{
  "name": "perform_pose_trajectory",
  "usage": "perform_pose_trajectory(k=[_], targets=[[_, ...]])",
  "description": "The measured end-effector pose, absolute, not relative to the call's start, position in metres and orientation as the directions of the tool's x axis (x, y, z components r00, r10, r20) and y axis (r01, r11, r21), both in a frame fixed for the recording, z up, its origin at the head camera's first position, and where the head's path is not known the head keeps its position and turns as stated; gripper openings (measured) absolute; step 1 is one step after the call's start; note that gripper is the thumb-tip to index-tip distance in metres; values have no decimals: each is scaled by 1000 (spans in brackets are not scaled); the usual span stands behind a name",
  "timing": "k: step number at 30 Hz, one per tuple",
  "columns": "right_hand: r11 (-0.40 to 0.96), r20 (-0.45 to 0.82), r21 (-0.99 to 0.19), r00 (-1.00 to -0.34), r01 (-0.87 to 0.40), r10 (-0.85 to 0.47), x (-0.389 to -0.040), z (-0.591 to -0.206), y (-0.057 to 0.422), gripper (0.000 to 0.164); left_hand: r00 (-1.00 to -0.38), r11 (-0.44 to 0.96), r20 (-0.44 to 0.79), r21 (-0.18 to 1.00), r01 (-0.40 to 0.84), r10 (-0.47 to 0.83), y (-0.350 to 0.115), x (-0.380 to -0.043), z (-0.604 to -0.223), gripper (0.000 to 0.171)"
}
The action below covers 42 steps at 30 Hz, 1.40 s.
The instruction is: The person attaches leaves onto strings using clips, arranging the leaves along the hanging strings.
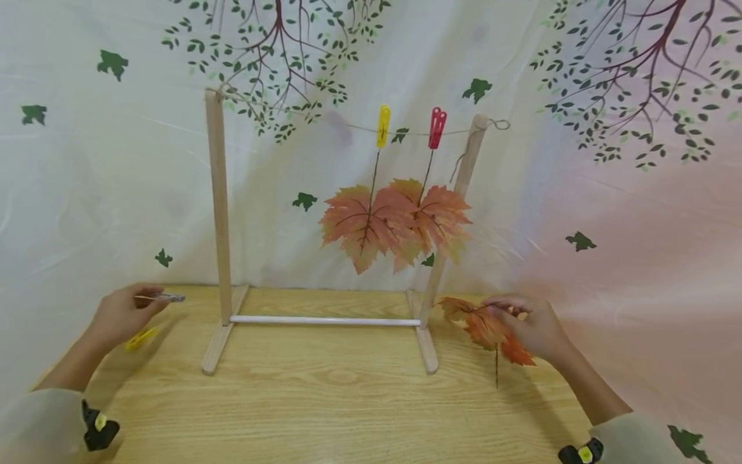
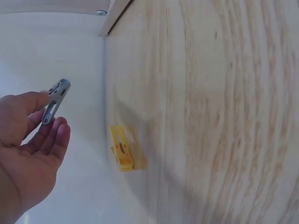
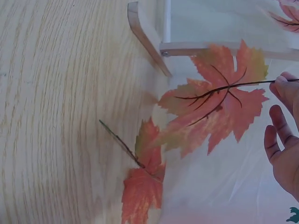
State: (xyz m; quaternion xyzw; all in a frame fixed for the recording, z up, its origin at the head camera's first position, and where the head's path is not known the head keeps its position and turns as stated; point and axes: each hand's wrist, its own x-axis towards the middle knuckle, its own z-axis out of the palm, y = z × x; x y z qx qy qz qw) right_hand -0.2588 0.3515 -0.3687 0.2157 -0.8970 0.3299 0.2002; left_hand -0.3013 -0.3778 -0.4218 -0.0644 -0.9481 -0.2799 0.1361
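My left hand (image 1: pixel 124 314) pinches a grey clothespin (image 2: pixel 56 102) between thumb and fingers, above the table's left side. Below it a yellow clothespin (image 2: pixel 122 151) lies on the wood. At the right my right hand (image 1: pixel 533 325) pinches the dark stem of an orange-red artificial maple leaf (image 3: pixel 224 100), whose blade hangs down from the fingers. Another such leaf (image 3: pixel 142 191) lies on the table under that hand, its stem pointing away. On the string between two posts, a yellow clothespin (image 1: pixel 383 127) and a red clothespin (image 1: pixel 437 129) hold two maple leaves (image 1: pixel 362 222) by their stems.
The wooden stand has a left post (image 1: pixel 218 206), a right post (image 1: pixel 464 174) and a white crossbar (image 1: pixel 324 320). Its feet rest on the wood-grain table (image 1: pixel 324 399). Behind hangs a pale cloth (image 1: pixel 261 245) printed with branches and green leaves.
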Motion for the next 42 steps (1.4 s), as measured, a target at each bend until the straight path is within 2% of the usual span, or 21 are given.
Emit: perform_pose_trajectory(k=[5, 10, 19, 25, 31, 37, 42], targets=[[675, 502, -522, -827, -522, -252, -255, -362, 345, 15, -943, 817, 332, 543, 193, 3, -371, -296, -411, 53], [671, 499, -526, -828, -522, -253, -251, -356, 335, 13, -934, 757, 353, 622, 200, -43, -365, -291, -405, 56], [599, 467, -609, -845, -520, -259, -244, -349, 313, 14, -952, 590, 288, 788, 174, -104, -358, -287, -398, 62], [588, 479, -594, -829, -548, -289, -241, -346, 301, 16, -968, 476, 221, 868, 141, -116, -354, -284, -394, 51], [588, 475, -595, -830, -548, -293, -238, -342, 286, 15, -976, 443, 192, 887, 129, -100, -347, -281, -391, 53], [530, 468, -613, -810, -586, -353, -240, -340, 270, 15, -977, 468, 204, 871, 151, -63, -339, -280, -387, 63], [480, 422, -667, -820, -569, -386, -246, -342, 257, 17, -976, 502, 219, 846, 179, -20, -333, -277, -382, 62]])
